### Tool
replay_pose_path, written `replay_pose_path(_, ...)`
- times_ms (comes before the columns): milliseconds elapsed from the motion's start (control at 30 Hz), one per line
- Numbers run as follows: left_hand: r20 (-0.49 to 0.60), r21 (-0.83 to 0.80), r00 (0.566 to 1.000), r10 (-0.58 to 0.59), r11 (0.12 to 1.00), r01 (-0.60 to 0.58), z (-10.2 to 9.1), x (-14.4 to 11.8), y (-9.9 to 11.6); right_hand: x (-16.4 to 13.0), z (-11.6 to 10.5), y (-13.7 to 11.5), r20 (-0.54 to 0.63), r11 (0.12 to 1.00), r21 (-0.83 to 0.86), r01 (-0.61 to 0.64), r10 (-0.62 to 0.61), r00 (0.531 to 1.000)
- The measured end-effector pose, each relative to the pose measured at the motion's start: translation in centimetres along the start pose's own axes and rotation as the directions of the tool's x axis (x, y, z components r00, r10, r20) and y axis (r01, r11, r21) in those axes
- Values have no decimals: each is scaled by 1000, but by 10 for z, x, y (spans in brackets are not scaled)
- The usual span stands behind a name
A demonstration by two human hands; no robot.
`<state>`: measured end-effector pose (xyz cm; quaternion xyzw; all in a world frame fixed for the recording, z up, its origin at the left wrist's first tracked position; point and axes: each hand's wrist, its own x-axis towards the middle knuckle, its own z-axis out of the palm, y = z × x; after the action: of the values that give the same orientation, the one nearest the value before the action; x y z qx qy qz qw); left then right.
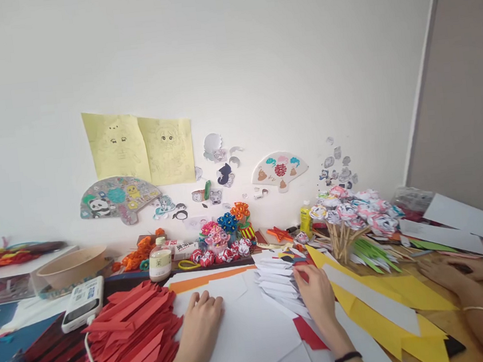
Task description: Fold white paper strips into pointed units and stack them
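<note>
The bench [475,317] runs under both hands, littered with paper craft. The biggest thing on it is the white sheet [244,330], which lies flat beneath the left hand [202,317]; that grip is open, palm down, fingers spread and pressing the sheet, with nothing taken hold of. Left of that hand, touching the sheet's edge, lies a heap of red paper strips [128,337]. Right of the right hand [318,294] yellow sheets [392,303] stretch away, crossed by a long white strip [370,300].

The stack of folded white papers [278,283] sits between the two hands, just ahead of the left one and directly under the right fingertips. The right grip is loosely curled with its fingers resting on the stack's right edge; whether it pinches a piece I cannot tell. A black band [347,357] circles that wrist.

Beyond the right hand stands a bunch of paper flowers on sticks [349,216]. Beyond the left hand stand a small bottle [160,260] and a white device [84,301] with a cord. At far right another person's arm [472,289] rests on the bench, well apart from both hands.
</note>
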<state>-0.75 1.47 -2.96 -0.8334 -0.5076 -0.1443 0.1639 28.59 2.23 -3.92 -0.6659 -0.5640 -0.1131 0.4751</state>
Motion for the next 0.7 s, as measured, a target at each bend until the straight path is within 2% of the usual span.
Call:
replay_pose_path(167,41,56,996,77,995,-79,0,1,0,-2,1,0,-18,1000,-9,12,-12,1000)
replay_pose_path(267,23,49,996,85,995,-87,-2,0,0,-4,-3,-5,-50,1000,13,22,-21,999)
replay_pose_path(367,-39,-11,999,32,999,-32,-4,-2,0,-7,-10,-18,-97,991,121,56,-45,994)
replay_pose_path(433,-107,-115,993,-57,992,44,-9,-2,-1,-10,-12,-31,-97,965,257,63,-39,995)
replay_pose_path(500,-165,-273,970,-180,953,130,-16,0,-1,-14,-9,-45,-14,902,432,10,-5,1000)
replay_pose_path(567,-176,-450,937,-301,871,196,-25,5,0,-15,-2,-60,156,803,582,-127,44,987)
replay_pose_path(633,-154,-599,912,-380,770,220,-33,13,1,-14,8,-75,358,671,665,-328,99,928)
replay_pose_path(700,-125,-718,889,-441,659,226,-39,22,2,-10,17,-89,498,536,711,-454,71,864)
